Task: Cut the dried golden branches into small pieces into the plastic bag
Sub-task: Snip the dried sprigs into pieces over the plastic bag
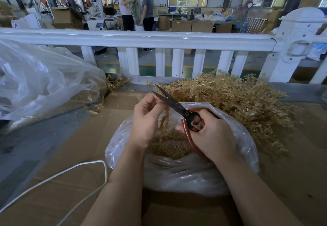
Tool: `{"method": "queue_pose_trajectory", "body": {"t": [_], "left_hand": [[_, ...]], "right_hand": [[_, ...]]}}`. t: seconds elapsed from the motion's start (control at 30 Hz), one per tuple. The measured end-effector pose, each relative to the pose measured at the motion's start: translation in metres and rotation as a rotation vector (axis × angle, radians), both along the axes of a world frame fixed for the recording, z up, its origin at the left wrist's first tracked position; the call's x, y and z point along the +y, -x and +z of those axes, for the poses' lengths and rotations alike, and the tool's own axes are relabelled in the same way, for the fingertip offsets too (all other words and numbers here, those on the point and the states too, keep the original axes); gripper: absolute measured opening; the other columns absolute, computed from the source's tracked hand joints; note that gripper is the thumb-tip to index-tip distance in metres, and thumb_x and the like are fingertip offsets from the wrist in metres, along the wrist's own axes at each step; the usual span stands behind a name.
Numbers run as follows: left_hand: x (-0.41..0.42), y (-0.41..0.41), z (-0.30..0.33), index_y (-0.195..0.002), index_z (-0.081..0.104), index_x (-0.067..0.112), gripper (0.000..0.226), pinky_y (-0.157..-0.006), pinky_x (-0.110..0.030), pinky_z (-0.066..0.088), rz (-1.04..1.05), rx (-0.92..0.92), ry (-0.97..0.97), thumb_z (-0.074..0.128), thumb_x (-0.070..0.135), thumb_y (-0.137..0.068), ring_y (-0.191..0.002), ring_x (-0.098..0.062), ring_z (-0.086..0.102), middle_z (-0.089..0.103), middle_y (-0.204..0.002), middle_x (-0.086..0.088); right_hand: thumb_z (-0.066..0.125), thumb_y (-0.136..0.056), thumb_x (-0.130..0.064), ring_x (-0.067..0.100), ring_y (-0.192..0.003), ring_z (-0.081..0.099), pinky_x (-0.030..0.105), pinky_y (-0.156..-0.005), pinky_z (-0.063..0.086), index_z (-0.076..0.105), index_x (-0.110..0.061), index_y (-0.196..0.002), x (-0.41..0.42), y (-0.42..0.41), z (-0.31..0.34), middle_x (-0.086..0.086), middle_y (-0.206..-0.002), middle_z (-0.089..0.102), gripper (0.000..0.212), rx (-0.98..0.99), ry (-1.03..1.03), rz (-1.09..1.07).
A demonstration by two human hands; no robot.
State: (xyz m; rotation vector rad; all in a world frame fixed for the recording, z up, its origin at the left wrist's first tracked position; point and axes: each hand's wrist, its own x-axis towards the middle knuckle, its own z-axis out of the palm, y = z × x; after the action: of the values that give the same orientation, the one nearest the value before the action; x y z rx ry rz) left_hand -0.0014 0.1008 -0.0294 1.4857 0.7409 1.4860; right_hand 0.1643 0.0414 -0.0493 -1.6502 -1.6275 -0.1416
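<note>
Scissors [177, 105] dark steel, open | knobbly golden sprig [163, 119] | crinkled clear bag [185, 174]

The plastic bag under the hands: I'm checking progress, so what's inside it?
The plastic bag holds a layer of cut golden pieces. How deep it goes is hidden by the left hand, right hand and cloudy bag wall.

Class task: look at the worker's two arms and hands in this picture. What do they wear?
Nothing shows on them. The left hand and right hand are bare: no gloves, rings or watch in view. Both forearms are uncovered down to the picture's lower edge, with no sleeve showing.
</note>
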Motion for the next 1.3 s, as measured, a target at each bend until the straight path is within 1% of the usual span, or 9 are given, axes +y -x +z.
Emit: {"method": "queue_pose_trajectory", "body": {"t": [0.17, 0.43, 0.67, 0.77, 0.9, 1.0, 1.07, 1.2, 1.3], "left_hand": [[0.001, 0.001, -0.001, -0.094, 0.063, -0.012, 0.009, -0.080, -0.035, 0.050, 0.002, 0.010, -0.005, 0.058, -0.005, -0.092, -0.084, -0.027, 0.059, 0.060, -0.094, -0.036], [0.001, 0.000, -0.001, -0.095, 0.065, -0.011, 0.010, -0.083, -0.035, 0.052, -0.019, -0.015, -0.018, 0.058, -0.005, -0.093, -0.087, -0.028, 0.061, 0.063, -0.096, -0.032], [0.002, 0.000, -0.002, -0.093, 0.064, -0.011, 0.009, -0.075, -0.024, 0.051, -0.039, -0.048, -0.026, 0.057, -0.005, -0.094, -0.078, -0.016, 0.060, 0.064, -0.084, -0.013], [0.002, 0.000, -0.002, -0.088, 0.067, 0.001, 0.011, -0.077, -0.024, 0.052, -0.036, -0.069, 0.005, 0.059, -0.002, -0.094, -0.079, -0.015, 0.062, 0.068, -0.084, -0.007], [0.003, 0.001, -0.003, -0.087, 0.068, 0.009, 0.012, -0.065, -0.024, 0.052, 0.003, -0.122, 0.090, 0.062, 0.003, -0.094, -0.063, -0.011, 0.059, 0.067, -0.073, 0.000], [0.003, -0.002, -0.004, -0.090, 0.068, 0.006, 0.003, -0.058, -0.026, 0.053, 0.033, -0.095, 0.116, 0.066, 0.006, -0.093, -0.057, -0.014, 0.061, 0.070, -0.073, -0.001], [0.002, -0.004, -0.004, -0.091, 0.068, 0.007, 0.002, -0.057, -0.026, 0.054, 0.030, -0.091, 0.119, 0.067, 0.006, -0.092, -0.057, -0.015, 0.064, 0.072, -0.073, -0.002], [-0.001, -0.009, -0.002, -0.091, 0.069, 0.007, 0.003, -0.058, -0.023, 0.055, 0.020, -0.098, 0.115, 0.069, 0.004, -0.090, -0.059, -0.015, 0.067, 0.074, -0.074, -0.005], [-0.004, -0.013, 0.000, -0.091, 0.070, 0.008, 0.006, -0.058, -0.022, 0.054, -0.019, -0.078, 0.103, 0.070, 0.003, -0.089, -0.061, -0.013, 0.069, 0.075, -0.074, -0.004]], "right_hand": [[0.062, -0.071, -0.076, 0.005, -0.075, 0.064, 0.033, -0.065, 0.056, 0.065, -0.023, -0.089, -0.001, 0.001, 0.001, -0.015, -0.077, 0.067, 0.056, 0.016, -0.007, 0.021], [0.063, -0.070, -0.076, 0.011, -0.070, 0.065, 0.036, -0.063, 0.056, 0.067, -0.018, -0.086, -0.004, 0.001, 0.004, -0.012, -0.074, 0.066, 0.060, 0.012, -0.002, 0.017], [0.060, -0.070, -0.078, 0.010, -0.065, 0.062, 0.032, -0.059, 0.054, 0.065, -0.018, -0.080, -0.005, 0.001, 0.006, -0.012, -0.070, 0.064, 0.061, 0.005, -0.018, 0.012], [0.064, -0.071, -0.073, 0.004, -0.065, 0.061, 0.024, -0.058, 0.052, 0.066, -0.019, -0.082, -0.004, 0.000, 0.005, -0.014, -0.071, 0.065, 0.055, 0.025, -0.016, 0.037], [0.063, -0.069, -0.074, 0.001, -0.067, 0.062, 0.010, -0.059, 0.045, 0.068, -0.026, -0.081, -0.003, 0.002, 0.006, -0.014, -0.066, 0.065, 0.049, 0.249, 0.045, 0.104], [0.066, -0.070, -0.071, 0.002, -0.064, 0.064, 0.013, -0.056, 0.047, 0.069, -0.025, -0.075, -0.002, 0.004, 0.011, -0.011, -0.069, 0.069, 0.046, 0.444, 0.147, 0.155], [0.071, -0.074, -0.063, 0.006, -0.063, 0.066, 0.022, -0.060, 0.051, 0.071, -0.022, -0.077, -0.001, 0.004, 0.013, -0.006, -0.069, 0.072, 0.041, 0.511, 0.214, 0.165], [0.080, -0.078, -0.044, 0.000, -0.071, 0.068, 0.011, -0.061, 0.049, 0.075, -0.027, -0.081, -0.003, 0.006, 0.016, -0.013, -0.077, 0.075, 0.017, 0.611, 0.230, 0.217], [0.080, -0.081, -0.026, 0.005, -0.072, 0.069, 0.015, -0.063, 0.051, 0.077, -0.024, -0.081, 0.000, 0.008, 0.016, -0.007, -0.077, 0.076, 0.004, 0.680, 0.211, 0.251]]}}
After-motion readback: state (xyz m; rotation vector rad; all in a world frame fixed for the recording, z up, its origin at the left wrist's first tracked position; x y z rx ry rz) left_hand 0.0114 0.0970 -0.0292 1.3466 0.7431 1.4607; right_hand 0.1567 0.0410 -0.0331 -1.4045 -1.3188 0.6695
